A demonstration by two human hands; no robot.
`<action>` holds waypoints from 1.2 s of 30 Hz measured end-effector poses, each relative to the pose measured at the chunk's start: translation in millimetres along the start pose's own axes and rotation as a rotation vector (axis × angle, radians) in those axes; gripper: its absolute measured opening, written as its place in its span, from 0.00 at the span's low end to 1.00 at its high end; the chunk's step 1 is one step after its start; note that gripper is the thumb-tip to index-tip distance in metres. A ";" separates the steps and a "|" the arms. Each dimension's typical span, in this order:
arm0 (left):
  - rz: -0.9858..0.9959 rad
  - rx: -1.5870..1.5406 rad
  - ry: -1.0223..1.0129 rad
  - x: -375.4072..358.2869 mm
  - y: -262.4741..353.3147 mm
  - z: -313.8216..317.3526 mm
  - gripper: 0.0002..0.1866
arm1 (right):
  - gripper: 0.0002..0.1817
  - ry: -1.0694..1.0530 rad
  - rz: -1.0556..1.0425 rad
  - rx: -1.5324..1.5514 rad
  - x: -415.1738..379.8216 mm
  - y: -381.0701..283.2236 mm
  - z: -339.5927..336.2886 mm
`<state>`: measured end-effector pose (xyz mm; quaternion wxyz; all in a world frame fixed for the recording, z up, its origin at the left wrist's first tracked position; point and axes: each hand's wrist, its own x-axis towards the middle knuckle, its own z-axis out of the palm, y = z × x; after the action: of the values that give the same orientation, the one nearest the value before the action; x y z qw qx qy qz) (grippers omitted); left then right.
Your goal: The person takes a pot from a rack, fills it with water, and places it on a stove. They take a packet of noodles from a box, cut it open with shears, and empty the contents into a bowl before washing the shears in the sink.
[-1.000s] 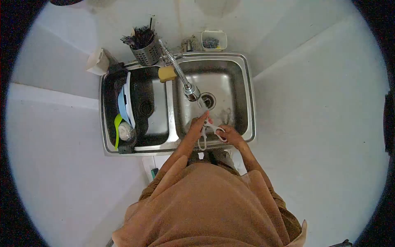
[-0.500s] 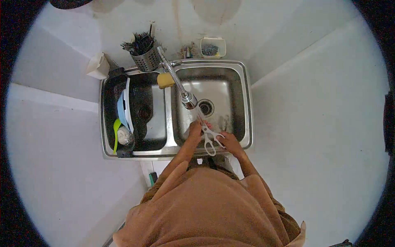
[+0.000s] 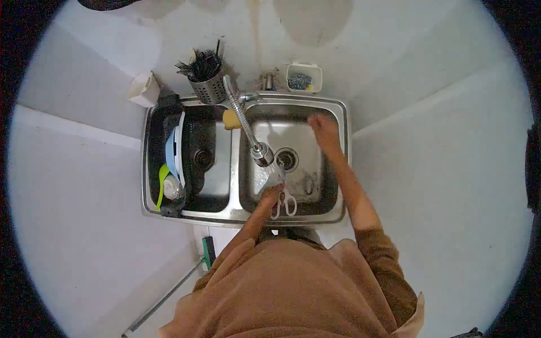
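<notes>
White-handled scissors (image 3: 289, 207) are gripped in my left hand (image 3: 271, 195), low in the right sink basin (image 3: 307, 127). Their handle loops point toward me and the blades reach under the tap head (image 3: 262, 155), where water runs over them. Part of the blades is hidden by the stream and my fingers. My right hand (image 3: 325, 132) is away from the scissors, raised over the far right part of that basin. Its fingers are blurred, and nothing shows in them. Left of the drain (image 3: 287, 160) hangs the tap's flexible metal hose (image 3: 239, 112).
A yellow sponge (image 3: 231, 119) sits on the divider. The left basin holds a pale blue and white dish (image 3: 175, 149) and a green utensil (image 3: 162, 174). Behind stand a metal cutlery holder (image 3: 209, 90) and a white tub (image 3: 305, 87) with a scouring pad.
My right hand has let go of the scissor handles and moved up and to the right over the basin. My left hand keeps the scissors under the water, with the loops now closer together.
</notes>
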<state>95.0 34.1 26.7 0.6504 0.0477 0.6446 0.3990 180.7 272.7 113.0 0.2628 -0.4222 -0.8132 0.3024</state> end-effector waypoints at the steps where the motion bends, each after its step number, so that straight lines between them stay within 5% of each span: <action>1: 0.001 -0.004 0.012 -0.3 -2.5 -1.1 0.19 | 0.15 0.040 -0.066 -0.084 32.9 -2.7 4.8; 5: 0.176 -0.091 0.036 -17.7 -4.8 2.3 0.19 | 0.14 0.252 -0.481 -0.108 142.0 47.4 58.8; 7: 0.174 0.131 0.065 -23.7 1.0 -0.6 0.19 | 0.17 -0.093 -0.198 -0.337 160.5 50.8 71.6; 8: 0.120 0.170 0.091 -28.9 5.7 -0.7 0.20 | 0.17 -0.094 -0.204 -0.331 163.0 53.2 75.3; 11: 0.183 0.538 0.202 -40.6 22.9 0.1 0.20 | 0.17 0.042 -0.258 -0.366 157.2 56.4 73.2; 15: 0.298 0.430 0.256 -18.5 -8.9 -6.1 0.20 | 0.16 0.266 -0.114 -0.004 147.1 21.2 22.5; 17: 0.625 0.488 0.203 0.2 -36.1 -17.7 0.19 | 0.16 0.308 -0.113 0.157 127.2 3.0 -1.8; 18: 0.622 0.487 0.201 7.8 -41.1 -21.3 0.19 | 0.16 0.253 -0.072 0.208 111.5 -8.8 -13.5; 20: 1.325 1.109 0.564 17.0 -46.3 -25.6 0.19 | 0.16 0.197 -0.028 0.258 76.1 -13.7 -21.7; 21: 1.323 1.108 0.564 15.5 -45.1 -24.2 0.19 | 0.16 0.194 -0.024 0.163 59.0 -12.4 -21.8; 23: 0.672 0.426 0.183 7.4 -44.9 -19.7 0.17 | 0.16 0.183 -0.017 0.069 35.3 0.7 -13.2; 24: 0.666 0.426 0.186 0.0 -35.1 -16.0 0.17 | 0.17 0.128 0.004 0.004 24.4 18.2 -1.7; 26: 0.105 0.285 0.153 -9.6 -7.1 -10.5 0.18 | 0.17 0.071 0.019 -0.057 10.7 47.9 25.0; 27: 0.103 0.282 0.158 -2.9 -18.4 -14.2 0.18 | 0.17 -0.014 0.046 -0.086 5.1 56.3 37.0; 29: 0.638 0.628 0.239 16.1 -46.3 -23.3 0.19 | 0.18 -0.105 0.069 -0.114 0.7 63.3 52.8; 30: 0.636 0.627 0.243 12.1 -39.1 -23.1 0.19 | 0.17 -0.060 -0.107 -0.132 1.0 54.8 62.6; 31: 0.434 0.569 0.222 9.9 -30.9 -21.9 0.19 | 0.16 -0.014 -0.283 -0.149 1.6 45.3 74.4; 32: 0.229 0.505 0.198 5.3 -24.6 -19.6 0.19 | 0.15 -0.112 -0.246 -0.045 3.2 27.1 85.3; 33: 0.225 0.503 0.199 2.3 -23.8 -18.5 0.19 | 0.13 -0.209 -0.208 0.059 7.3 4.4 96.1; 35: 0.370 0.567 0.256 -0.1 -21.0 -17.2 0.20 | 0.12 -0.317 -0.451 -0.012 24.5 -31.2 121.1; 36: 0.368 0.566 0.260 -4.4 -12.6 -15.1 0.20 | 0.13 -0.219 -0.556 0.143 30.0 -37.9 138.3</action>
<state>88.3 16.2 20.6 0.4410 0.2899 0.7876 0.3181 51.1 243.2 51.4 0.2752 -0.1285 -0.8977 0.3192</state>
